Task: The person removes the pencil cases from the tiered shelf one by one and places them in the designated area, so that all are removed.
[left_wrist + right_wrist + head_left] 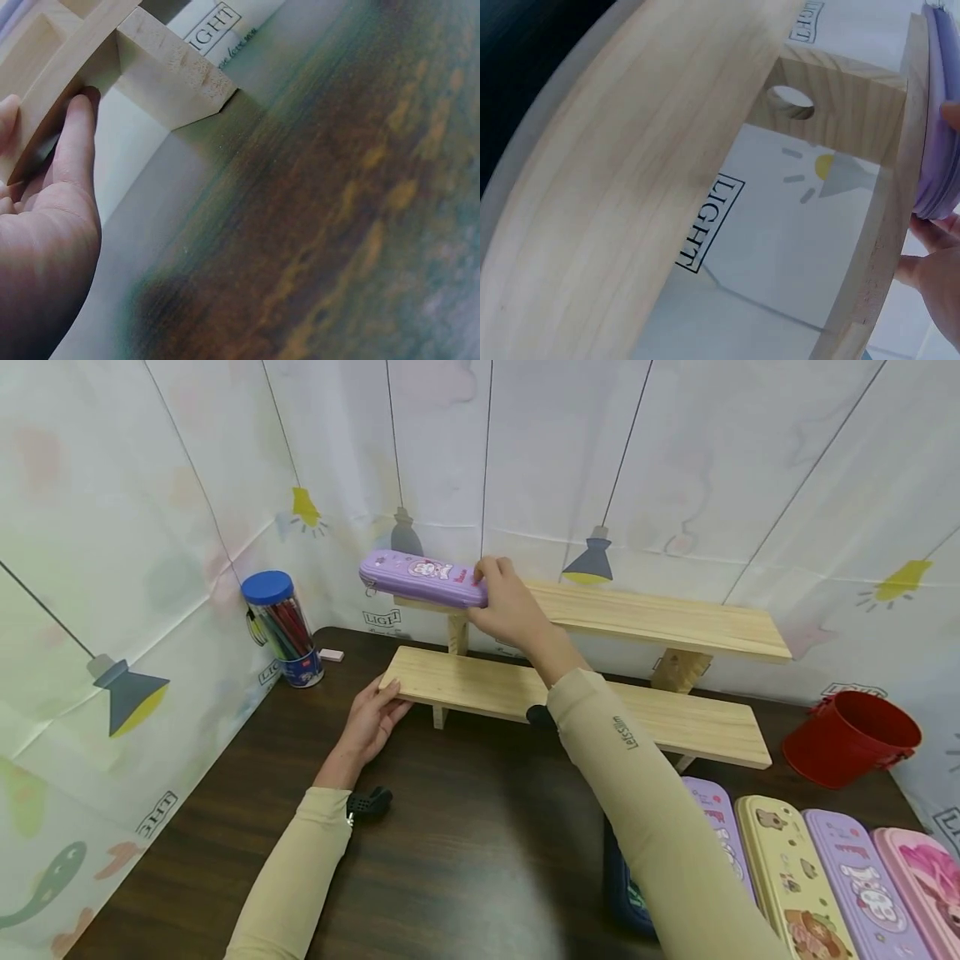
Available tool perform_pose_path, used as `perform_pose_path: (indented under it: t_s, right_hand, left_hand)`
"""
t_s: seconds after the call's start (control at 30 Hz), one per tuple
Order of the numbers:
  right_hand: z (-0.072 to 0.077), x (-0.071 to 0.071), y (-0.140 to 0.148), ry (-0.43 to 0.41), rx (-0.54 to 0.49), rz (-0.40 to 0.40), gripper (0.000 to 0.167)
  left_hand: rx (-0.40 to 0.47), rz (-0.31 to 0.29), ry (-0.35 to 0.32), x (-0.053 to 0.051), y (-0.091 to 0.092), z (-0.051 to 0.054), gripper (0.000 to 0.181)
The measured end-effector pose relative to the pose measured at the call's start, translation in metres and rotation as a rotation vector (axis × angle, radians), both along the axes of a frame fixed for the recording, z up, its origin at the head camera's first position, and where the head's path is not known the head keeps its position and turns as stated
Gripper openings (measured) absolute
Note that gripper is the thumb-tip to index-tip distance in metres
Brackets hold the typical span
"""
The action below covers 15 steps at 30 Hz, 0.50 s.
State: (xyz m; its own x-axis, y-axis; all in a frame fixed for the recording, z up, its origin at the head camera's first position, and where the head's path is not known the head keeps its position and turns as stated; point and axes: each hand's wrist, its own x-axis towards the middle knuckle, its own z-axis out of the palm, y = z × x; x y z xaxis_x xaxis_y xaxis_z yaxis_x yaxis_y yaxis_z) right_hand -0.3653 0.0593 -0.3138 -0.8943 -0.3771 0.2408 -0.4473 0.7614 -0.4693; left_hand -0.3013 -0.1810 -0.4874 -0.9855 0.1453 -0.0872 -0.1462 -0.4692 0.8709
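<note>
A purple pencil case point(427, 578) with a cartoon print lies along the left end of the upper board of a two-tier wooden shelf point(667, 622). My right hand point(513, 610) grips the case's right end, thumb on the near side. In the right wrist view, the case point(939, 150) is against the upper board and only part of the hand point(941, 274) shows. Lower down, my left hand point(367, 722) holds the lower board's left end, thumb above and fingers beneath. The left wrist view shows a finger of this hand point(52, 217) under the board.
Several pencil cases, including a yellow one point(795, 877) and a pink one point(926, 877), lie at the front right. A red bucket point(832, 739) stands right of the shelf. Toward the back left are a blue-lidded pen jar point(281, 627) and a small pale eraser-like block point(331, 655).
</note>
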Motion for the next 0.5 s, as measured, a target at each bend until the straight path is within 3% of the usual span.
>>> perform_pose_path:
  t_s: [0.27, 0.5]
  right_hand:
    - [-0.004, 0.005, 0.010, 0.034, 0.008, 0.009, 0.049]
    - [-0.003, 0.008, 0.001, 0.039, 0.065, -0.010, 0.045]
  left_hand:
    - [-0.002, -0.010, 0.006, -0.007, 0.005, -0.002, 0.063]
    - [0.024, 0.000, -0.003, -0.004, 0.005, -0.005, 0.061]
